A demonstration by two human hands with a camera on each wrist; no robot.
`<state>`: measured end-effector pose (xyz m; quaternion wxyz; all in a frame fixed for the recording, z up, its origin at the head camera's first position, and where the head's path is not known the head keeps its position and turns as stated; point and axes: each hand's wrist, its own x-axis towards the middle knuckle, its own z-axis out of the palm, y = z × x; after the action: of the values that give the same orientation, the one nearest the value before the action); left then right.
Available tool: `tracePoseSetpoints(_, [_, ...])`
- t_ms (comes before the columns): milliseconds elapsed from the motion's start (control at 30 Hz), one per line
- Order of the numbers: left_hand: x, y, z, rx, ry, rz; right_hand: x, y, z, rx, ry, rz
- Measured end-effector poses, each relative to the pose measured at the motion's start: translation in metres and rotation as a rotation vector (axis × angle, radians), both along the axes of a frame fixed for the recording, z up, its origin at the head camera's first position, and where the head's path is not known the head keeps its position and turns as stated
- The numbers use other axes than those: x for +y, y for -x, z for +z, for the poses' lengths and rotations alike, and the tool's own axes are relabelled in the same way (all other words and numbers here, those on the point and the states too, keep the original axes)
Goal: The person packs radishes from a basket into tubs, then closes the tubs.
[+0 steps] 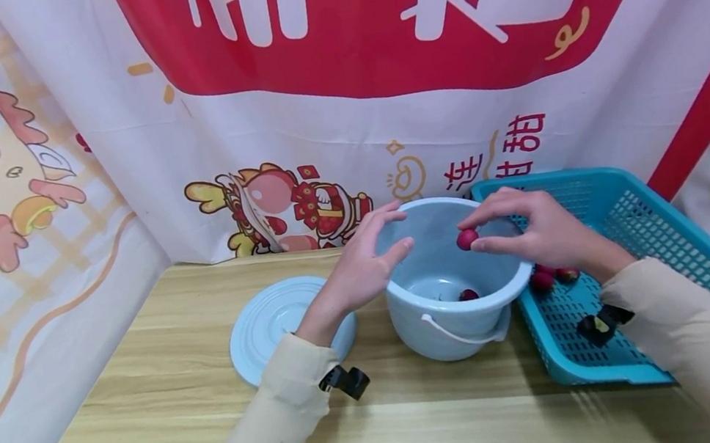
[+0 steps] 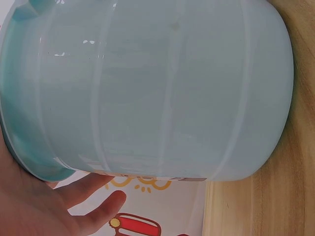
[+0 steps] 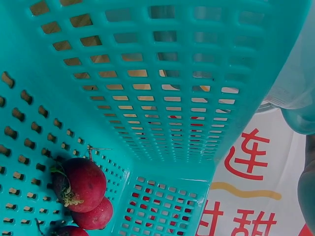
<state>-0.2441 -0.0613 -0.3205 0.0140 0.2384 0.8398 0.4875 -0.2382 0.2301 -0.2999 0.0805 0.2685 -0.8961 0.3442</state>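
Observation:
Between thumb and fingertips my right hand (image 1: 525,230) pinches a small red radish (image 1: 466,239) over the mouth of a light blue bucket (image 1: 455,331). Another radish (image 1: 467,295) lies on the bucket's floor. My left hand (image 1: 366,257) is at the bucket's left rim, its fingers extended and holding nothing; in the left wrist view its fingers (image 2: 93,206) show beside the bucket wall (image 2: 162,93). Several more radishes (image 3: 86,184) sit in the teal plastic basket (image 3: 172,73) to the right. The right wrist view shows only a dark sliver of my right hand at its edge.
A round light blue lid (image 1: 262,329) lies on the wooden table (image 1: 171,399), left of the bucket. The bucket's handle (image 1: 455,335) hangs down its front. Right beside the bucket stands the basket. A printed cloth (image 1: 331,136) hangs behind the table.

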Motion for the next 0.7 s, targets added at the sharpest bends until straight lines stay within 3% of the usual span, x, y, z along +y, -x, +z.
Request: tracePoseSetpoints(700, [0.001, -0.0006, 0.0009, 0.004, -0.009, 0.0, 0.0029, -0.0005, -0.0014, -0.008, 0.016, -0.005])
